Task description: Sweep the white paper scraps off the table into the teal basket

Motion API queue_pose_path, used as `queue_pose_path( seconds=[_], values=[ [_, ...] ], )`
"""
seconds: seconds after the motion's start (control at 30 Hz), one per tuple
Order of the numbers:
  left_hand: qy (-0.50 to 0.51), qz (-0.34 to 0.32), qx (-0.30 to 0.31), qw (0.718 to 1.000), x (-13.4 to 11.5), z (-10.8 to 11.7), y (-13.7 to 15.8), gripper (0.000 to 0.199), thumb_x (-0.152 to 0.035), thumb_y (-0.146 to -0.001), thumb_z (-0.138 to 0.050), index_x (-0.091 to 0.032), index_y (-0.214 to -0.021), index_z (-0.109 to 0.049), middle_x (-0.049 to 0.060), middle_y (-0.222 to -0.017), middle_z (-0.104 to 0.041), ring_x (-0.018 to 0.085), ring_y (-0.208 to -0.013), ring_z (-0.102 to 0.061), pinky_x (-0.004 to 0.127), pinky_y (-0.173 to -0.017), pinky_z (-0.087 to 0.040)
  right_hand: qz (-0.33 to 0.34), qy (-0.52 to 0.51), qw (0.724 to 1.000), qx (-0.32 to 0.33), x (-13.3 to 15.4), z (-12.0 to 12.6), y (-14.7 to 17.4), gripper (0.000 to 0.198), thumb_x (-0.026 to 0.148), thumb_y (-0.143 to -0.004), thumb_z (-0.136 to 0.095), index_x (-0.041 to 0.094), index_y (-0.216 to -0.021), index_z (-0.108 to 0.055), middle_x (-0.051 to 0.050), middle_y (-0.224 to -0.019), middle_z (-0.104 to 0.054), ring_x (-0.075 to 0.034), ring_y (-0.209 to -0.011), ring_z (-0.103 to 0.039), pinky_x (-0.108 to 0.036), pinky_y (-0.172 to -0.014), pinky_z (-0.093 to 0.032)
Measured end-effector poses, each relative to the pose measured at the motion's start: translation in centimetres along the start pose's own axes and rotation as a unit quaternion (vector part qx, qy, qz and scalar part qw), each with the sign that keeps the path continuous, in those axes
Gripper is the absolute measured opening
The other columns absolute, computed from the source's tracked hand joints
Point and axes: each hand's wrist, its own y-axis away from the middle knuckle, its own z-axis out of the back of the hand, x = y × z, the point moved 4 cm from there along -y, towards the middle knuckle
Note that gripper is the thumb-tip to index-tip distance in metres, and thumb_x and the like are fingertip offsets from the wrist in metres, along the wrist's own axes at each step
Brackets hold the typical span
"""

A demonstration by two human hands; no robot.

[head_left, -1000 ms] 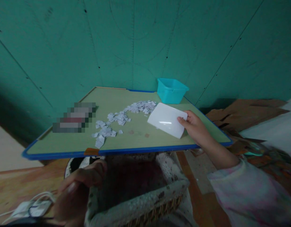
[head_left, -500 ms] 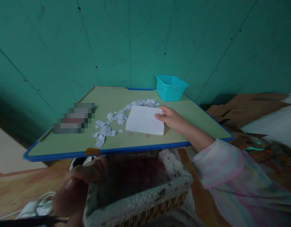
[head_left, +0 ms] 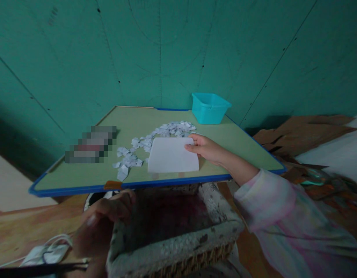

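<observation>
My right hand pinches the right edge of a white sheet of paper, thumb on top. The sheet is over the front part of the table, partly in front of a long heap of torn paper scraps. Below the table edge, my left hand grips the left rim of a cloth-lined wicker basket, with its fingers curled over the lining. The basket's inside is dark, and I cannot make out anything in it.
A turquoise plastic bin stands at the table's back right corner. On the left lies a pixelated flat object. The table has a blue edge and meets a green wall. Cardboard leans at right; white cables lie lower left.
My right hand has drawn the sheet toward me and slightly left, uncovering more scraps behind it. The basket and my left hand have shifted a little to the right.
</observation>
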Motion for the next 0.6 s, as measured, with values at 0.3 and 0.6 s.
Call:
queue_pose_path(
  seconds=[0.3, 0.6],
  values=[
    [0.001, -0.073, 0.034, 0.997, -1.6, -2.3, -1.2, 0.032, -0.041, -0.085, -0.050, -0.019, -0.069, -0.067, 0.003, -0.050, -0.058, 0.018, -0.047, -0.048, 0.034, -0.053, -0.038, -0.014, -0.023, 1.000, 0.010, 0.0, -0.9, -0.1, 0.011, 0.016, -0.079, -0.064, 0.021, -0.082, -0.056, 0.002, -0.073, -0.067, -0.011, -0.063, -0.062, -0.023, -0.053, -0.051],
    [-0.015, -0.063, 0.059, 0.996, -2.1, -2.8, -1.8, 0.030, -0.040, -0.087, -0.053, -0.020, -0.071, -0.070, 0.002, -0.053, -0.060, 0.018, -0.049, -0.048, 0.035, -0.053, -0.038, -0.017, -0.035, 0.999, 0.031, 0.6, -1.3, 0.5, 0.011, 0.013, -0.079, -0.063, 0.021, -0.081, -0.055, 0.002, -0.074, -0.066, -0.011, -0.065, -0.061, -0.026, -0.063, -0.052]
  ],
)
